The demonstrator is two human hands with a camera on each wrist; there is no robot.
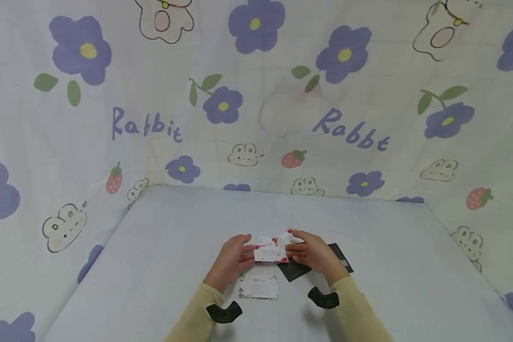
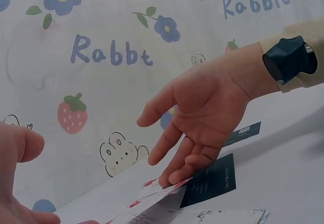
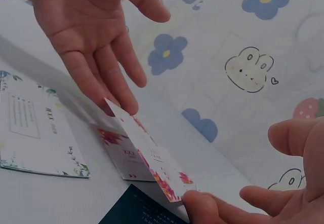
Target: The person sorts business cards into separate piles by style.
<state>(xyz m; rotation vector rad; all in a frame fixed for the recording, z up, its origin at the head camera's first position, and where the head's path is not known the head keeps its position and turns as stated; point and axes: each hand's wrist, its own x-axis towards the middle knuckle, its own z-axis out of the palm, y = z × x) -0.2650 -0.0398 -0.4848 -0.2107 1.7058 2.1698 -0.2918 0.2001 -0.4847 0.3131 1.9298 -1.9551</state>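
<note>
A white business card with red flowers stands tilted between both hands, one edge at each hand's fingertips. My left hand touches its left end with fingers extended and thumb apart. On the other side, my right hand has its lower fingers slightly bent against the card, as the left wrist view shows, with thumb and index finger away from it. Another red-flowered card lies on the table just beyond the tilted one. Below the right hand lie dark business cards, partly covered by it in the head view.
Nearer the body is a small stack of white cards with green leaf print. A white cloth covers the table. Behind it rises a hanging cloth printed with rabbits, flowers and strawberries. Black wrist devices sit at both sleeves.
</note>
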